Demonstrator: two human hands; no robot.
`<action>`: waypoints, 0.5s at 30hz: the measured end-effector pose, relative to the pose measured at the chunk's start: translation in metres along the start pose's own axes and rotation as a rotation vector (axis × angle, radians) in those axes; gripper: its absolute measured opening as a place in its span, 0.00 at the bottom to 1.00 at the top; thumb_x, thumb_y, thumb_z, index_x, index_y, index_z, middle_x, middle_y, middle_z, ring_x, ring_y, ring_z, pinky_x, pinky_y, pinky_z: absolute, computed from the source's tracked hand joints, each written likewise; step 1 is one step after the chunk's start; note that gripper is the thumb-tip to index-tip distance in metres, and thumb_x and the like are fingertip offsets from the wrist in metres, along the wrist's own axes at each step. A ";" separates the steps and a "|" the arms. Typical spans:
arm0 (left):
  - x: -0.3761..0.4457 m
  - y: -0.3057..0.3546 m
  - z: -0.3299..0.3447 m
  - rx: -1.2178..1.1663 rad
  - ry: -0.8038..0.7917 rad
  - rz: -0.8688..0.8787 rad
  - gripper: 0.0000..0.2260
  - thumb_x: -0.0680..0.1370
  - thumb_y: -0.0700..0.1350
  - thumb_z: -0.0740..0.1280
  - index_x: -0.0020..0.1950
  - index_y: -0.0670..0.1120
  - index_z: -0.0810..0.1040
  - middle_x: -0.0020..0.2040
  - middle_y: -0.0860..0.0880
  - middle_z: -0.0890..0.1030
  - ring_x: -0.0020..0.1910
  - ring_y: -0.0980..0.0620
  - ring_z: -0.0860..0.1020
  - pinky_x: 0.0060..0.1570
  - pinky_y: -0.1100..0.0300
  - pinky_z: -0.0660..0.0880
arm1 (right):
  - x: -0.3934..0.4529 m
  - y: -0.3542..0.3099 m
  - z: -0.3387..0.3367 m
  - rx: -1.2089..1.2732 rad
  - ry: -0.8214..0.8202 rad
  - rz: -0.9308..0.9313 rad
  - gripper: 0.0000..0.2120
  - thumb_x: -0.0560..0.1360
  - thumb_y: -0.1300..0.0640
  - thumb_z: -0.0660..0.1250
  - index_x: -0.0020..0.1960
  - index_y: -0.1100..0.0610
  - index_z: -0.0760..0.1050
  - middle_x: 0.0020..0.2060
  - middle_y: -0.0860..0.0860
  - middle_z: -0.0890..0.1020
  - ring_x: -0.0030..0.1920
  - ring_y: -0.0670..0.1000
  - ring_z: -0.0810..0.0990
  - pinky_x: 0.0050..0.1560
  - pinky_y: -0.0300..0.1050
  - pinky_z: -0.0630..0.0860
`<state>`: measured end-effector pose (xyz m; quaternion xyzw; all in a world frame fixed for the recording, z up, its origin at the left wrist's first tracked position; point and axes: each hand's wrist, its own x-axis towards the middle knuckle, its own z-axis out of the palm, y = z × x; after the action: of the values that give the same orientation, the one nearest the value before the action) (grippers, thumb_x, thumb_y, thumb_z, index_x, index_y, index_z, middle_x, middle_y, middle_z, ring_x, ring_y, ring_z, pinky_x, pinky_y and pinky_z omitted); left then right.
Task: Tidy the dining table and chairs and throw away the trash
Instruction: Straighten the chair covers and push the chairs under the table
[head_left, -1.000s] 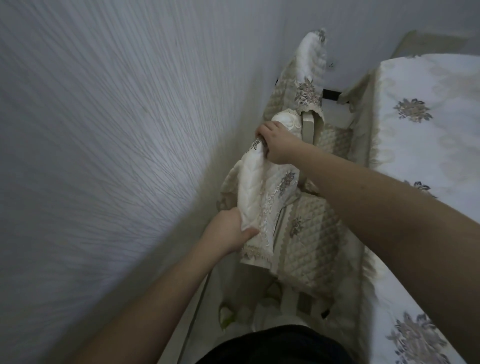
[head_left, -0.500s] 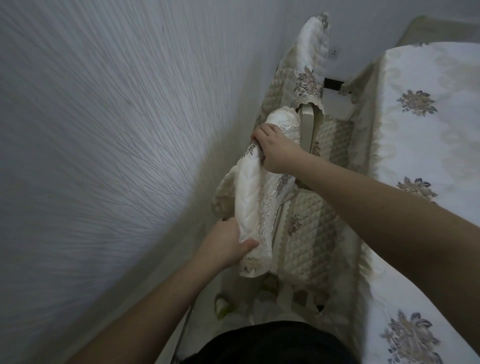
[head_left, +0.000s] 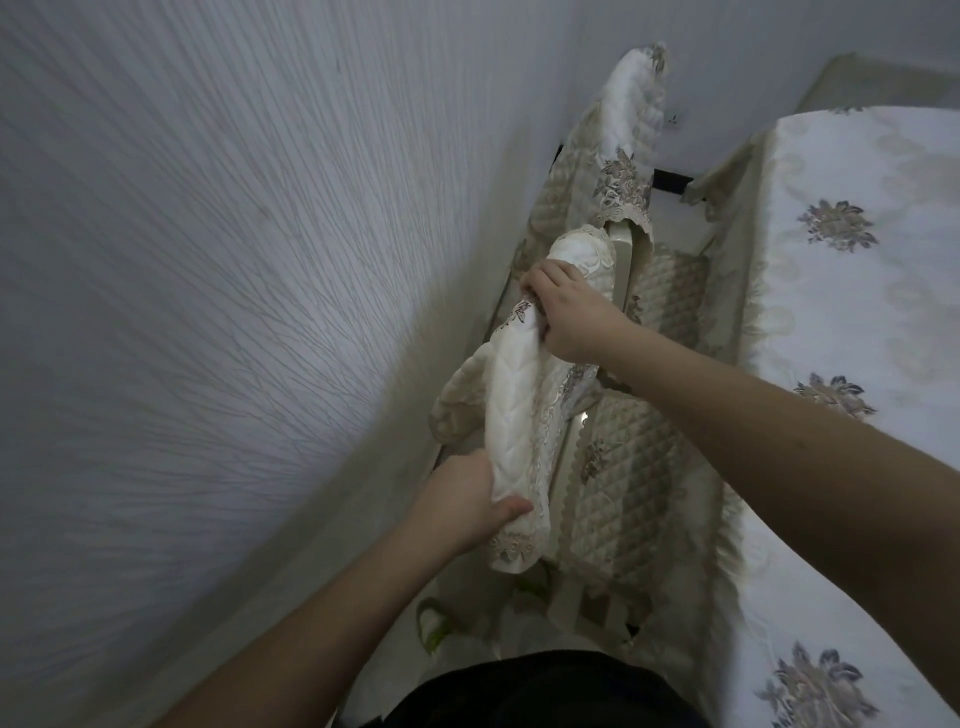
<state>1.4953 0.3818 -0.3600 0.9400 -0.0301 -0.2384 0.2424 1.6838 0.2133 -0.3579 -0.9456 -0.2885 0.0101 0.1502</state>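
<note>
Step in hand, as I judge it: straightening the quilted chair-back cover on the near chair, in the gap between wall and dining table; cover sits bunched along the top edge of the chair back, its lower end hanging off the near end; left hand clenched round that lower end, thumb across the front of the fabric; right hand closed on the upper part, fingers curled into a fold, just below the rounded top corner; next move likely calls for pulling both ends down evenly so the cover seats over the back, no twist; cover is cream, padded, diamond-stitched, with scalloped lace trim and floral embroidery, soft and floppy; seat cushion beige, quilted, flat; tablecloth pale with floral motifs, hangs over the table edge; far chair already covered; wall has fine streaked texture.
</note>
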 end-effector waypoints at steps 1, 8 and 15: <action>0.000 0.000 0.000 -0.003 -0.006 -0.003 0.28 0.71 0.64 0.69 0.62 0.45 0.72 0.56 0.48 0.80 0.53 0.49 0.78 0.46 0.58 0.73 | -0.001 0.000 -0.001 0.002 0.000 0.001 0.21 0.64 0.69 0.60 0.57 0.64 0.70 0.57 0.59 0.73 0.63 0.60 0.66 0.65 0.41 0.56; -0.003 0.005 0.001 -0.028 -0.004 -0.007 0.28 0.71 0.63 0.69 0.62 0.45 0.72 0.56 0.48 0.79 0.54 0.49 0.78 0.44 0.61 0.70 | -0.006 0.000 -0.002 0.016 -0.002 0.008 0.21 0.63 0.69 0.60 0.57 0.63 0.70 0.57 0.58 0.72 0.64 0.59 0.66 0.67 0.43 0.58; -0.007 0.019 0.011 -0.032 -0.034 -0.012 0.29 0.71 0.64 0.69 0.62 0.45 0.71 0.56 0.48 0.78 0.52 0.49 0.77 0.45 0.59 0.73 | -0.021 0.010 -0.008 0.001 0.045 -0.041 0.21 0.62 0.69 0.59 0.55 0.65 0.70 0.55 0.59 0.73 0.61 0.61 0.68 0.68 0.44 0.57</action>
<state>1.4851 0.3615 -0.3562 0.9319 -0.0248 -0.2561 0.2557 1.6726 0.1918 -0.3549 -0.9394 -0.3043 -0.0142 0.1571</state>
